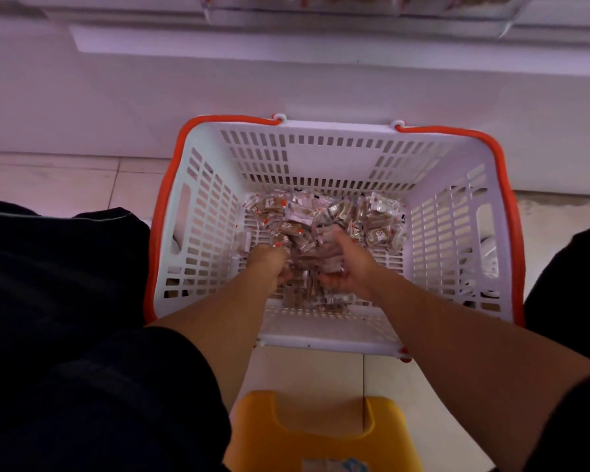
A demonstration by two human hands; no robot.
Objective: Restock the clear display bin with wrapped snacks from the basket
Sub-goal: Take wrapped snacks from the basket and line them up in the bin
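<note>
Clear-wrapped brown snacks (321, 216) lay heaped in a white slotted plastic basket (321, 148); both hands, left (269, 264) and right (346, 264), clutched a bunch, best lifted cupped together.

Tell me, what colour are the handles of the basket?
Orange handles on a white basket, seen in the head view.

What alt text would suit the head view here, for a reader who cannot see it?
Both hands, left hand and right hand, gather a heap of wrapped snacks at the bottom of a white basket with orange handles, standing on a tiled floor. A yellow stool sits nearest the camera, and the clear display bin shows at the top edge.
</note>
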